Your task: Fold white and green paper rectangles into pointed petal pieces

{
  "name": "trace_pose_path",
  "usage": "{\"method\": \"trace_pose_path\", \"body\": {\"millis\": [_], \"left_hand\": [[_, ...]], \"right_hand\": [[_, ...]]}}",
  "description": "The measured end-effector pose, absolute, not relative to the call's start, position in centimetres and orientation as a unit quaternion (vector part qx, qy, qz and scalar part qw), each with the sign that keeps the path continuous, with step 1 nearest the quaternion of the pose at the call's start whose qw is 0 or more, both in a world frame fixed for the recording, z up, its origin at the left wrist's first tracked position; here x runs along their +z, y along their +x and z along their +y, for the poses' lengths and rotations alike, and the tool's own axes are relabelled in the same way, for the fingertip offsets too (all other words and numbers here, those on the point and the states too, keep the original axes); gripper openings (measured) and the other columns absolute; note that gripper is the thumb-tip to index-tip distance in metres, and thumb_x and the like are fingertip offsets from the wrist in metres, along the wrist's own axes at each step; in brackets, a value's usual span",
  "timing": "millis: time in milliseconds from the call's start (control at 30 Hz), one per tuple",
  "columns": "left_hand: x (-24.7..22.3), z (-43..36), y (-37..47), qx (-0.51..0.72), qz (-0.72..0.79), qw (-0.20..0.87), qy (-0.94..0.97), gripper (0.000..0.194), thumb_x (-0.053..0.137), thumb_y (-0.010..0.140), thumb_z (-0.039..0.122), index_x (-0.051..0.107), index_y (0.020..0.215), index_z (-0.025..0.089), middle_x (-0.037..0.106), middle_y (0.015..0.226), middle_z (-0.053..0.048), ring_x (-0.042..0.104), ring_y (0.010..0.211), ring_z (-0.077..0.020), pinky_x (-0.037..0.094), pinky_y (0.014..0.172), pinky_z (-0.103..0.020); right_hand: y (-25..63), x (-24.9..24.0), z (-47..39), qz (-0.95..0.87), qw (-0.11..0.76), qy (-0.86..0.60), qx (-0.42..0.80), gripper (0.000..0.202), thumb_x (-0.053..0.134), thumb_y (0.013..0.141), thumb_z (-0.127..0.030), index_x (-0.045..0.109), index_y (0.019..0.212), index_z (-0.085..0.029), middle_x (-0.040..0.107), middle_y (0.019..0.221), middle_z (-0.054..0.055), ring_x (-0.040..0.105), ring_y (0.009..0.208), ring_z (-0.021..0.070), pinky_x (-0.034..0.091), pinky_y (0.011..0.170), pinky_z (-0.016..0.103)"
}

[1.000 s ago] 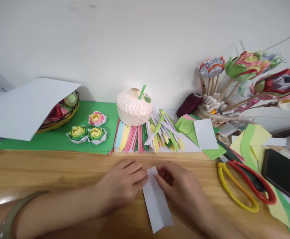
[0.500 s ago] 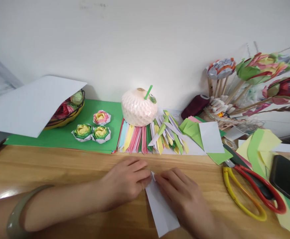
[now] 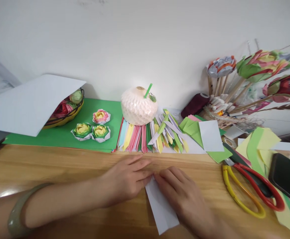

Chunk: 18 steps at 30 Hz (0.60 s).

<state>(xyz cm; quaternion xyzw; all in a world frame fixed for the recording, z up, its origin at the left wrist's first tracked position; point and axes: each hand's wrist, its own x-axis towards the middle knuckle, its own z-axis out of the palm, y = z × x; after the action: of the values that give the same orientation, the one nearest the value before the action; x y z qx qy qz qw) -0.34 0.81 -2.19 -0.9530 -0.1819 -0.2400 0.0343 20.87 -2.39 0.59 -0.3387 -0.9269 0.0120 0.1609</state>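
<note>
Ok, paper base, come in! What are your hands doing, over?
Left hand: at white paper's top end. Right hand: pressed on its side. Scissors: off to the right, not in the way.

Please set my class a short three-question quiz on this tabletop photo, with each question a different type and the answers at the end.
1. Multiple choice: What are the left hand and the right hand working at?
A) a phone
B) a white paper strip
C) a spool of thread

2. True or false: The scissors lie to the right of the round cream ornament.

3. Count: How many small paper flowers sit on the green sheet, outside the basket?

Key: 1. B; 2. True; 3. Three
</note>
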Motion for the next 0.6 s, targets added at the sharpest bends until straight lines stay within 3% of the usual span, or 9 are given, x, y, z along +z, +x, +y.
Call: {"method": "trace_pose_path", "body": {"millis": [167,400,600], "left_hand": [[-2.3,0.8,-0.3,-0.246,-0.18,0.033,-0.952,0.02,0.048,0.093,0.011,0.065,0.102,0.012,0.069,0.108,-0.005,0.049,0.121,-0.0255,0.042,0.1,-0.044],[-1.8,0.9,-0.5,-0.229,-0.188,0.03,-0.955,0.02,0.05,0.092,0.012,0.064,0.105,0.014,0.069,0.109,-0.006,0.045,0.126,-0.024,0.04,0.101,-0.045],[-2.1,0.9,-0.7,-0.243,-0.194,0.01,-0.95,0.019,0.049,0.094,0.014,0.064,0.104,0.017,0.069,0.109,-0.003,0.049,0.122,-0.0227,0.042,0.099,-0.042]], "right_hand": [[21.1,1.3,-2.2,-0.924,0.114,-0.358,0.067,0.031,0.033,0.095,-0.008,0.063,0.093,-0.012,0.059,0.083,0.008,0.048,0.075,0.0191,0.042,0.066,0.033],[22.6,2.8,-1.6,-0.906,0.06,-0.383,0.167,0.019,0.055,0.086,-0.013,0.063,0.099,-0.023,0.06,0.091,0.005,0.049,0.086,0.022,0.037,0.073,0.037],[24.6,4.3,-1.2,-0.893,0.05,-0.368,0.255,0.022,0.049,0.084,-0.004,0.061,0.083,-0.022,0.057,0.089,0.001,0.052,0.082,0.0161,0.039,0.071,0.03]]}}
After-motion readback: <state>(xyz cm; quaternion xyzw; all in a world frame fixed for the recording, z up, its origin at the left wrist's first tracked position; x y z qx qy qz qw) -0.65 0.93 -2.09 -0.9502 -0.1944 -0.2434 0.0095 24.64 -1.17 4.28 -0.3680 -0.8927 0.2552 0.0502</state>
